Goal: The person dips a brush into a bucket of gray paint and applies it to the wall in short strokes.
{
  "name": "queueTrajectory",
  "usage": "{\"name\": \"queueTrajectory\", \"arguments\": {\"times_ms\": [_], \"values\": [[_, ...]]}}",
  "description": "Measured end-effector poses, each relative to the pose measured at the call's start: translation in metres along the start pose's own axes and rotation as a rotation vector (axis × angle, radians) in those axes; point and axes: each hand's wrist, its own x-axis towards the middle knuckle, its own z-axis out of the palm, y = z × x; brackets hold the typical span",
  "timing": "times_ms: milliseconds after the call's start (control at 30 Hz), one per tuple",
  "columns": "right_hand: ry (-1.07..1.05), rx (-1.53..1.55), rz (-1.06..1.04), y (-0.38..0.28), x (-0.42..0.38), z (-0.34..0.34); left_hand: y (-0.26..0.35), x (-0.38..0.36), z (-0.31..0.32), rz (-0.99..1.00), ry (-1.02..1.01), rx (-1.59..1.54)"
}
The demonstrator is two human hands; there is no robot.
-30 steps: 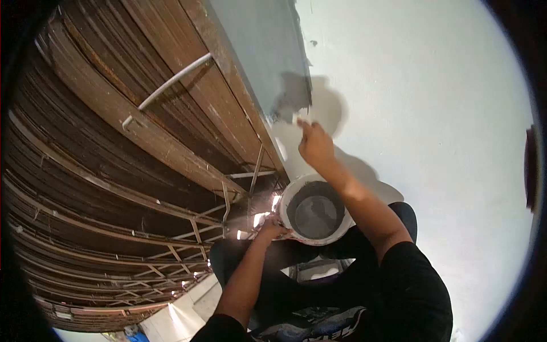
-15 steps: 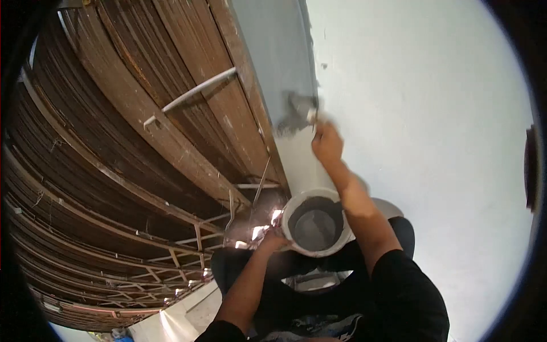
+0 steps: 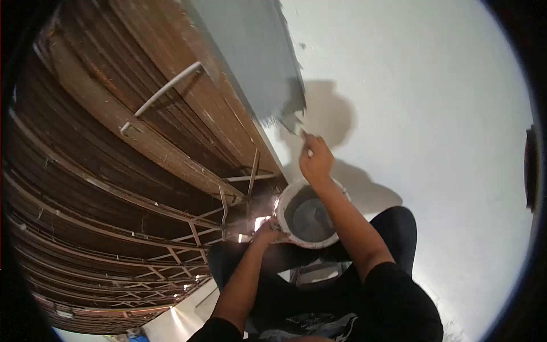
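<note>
My right hand (image 3: 317, 159) is closed around the handle of a paintbrush (image 3: 292, 124), its grey-coated end against the wall. It is at the ragged lower end of a grey painted band (image 3: 250, 51). Below my right forearm a pale bucket (image 3: 289, 196) holds grey paint (image 3: 312, 219), partly covered by that arm. My left hand (image 3: 268, 232) grips the bucket's near left rim, fingers curled at its side. The bucket is just in front of my knees.
The white wall (image 3: 421, 114) spreads to the right, with shadows of my arm and hand on it. A brown wooden frame (image 3: 216, 74) edges the grey band, with a pale bar handle (image 3: 168, 86). Further left are slatted brown boards and metal bars (image 3: 102, 176).
My right hand has moved slightly down and left, and the brush now meets the lower edge of the grey band. The view has shifted a little; my left hand stays at the bucket.
</note>
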Motion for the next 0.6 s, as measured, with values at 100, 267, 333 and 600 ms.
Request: {"name": "queueTrajectory", "arguments": {"times_ms": [100, 267, 333, 600], "values": [[-0.046, 0.238, -0.086, -0.045, 0.017, 0.003, 0.059, -0.038, -0.013, -0.091, -0.053, -0.145], [-0.222, -0.001, -0.187, -0.020, 0.012, 0.027, 0.067, -0.037, -0.011, -0.083, -0.067, -0.211], [-0.257, -0.025, -0.180, -0.010, 0.008, 0.028, 0.061, -0.031, -0.010, -0.077, -0.066, -0.199], [-0.577, -0.159, 0.060, 0.040, -0.004, 0.017, 0.067, -0.032, -0.009, -0.020, -0.078, -0.212]]}}
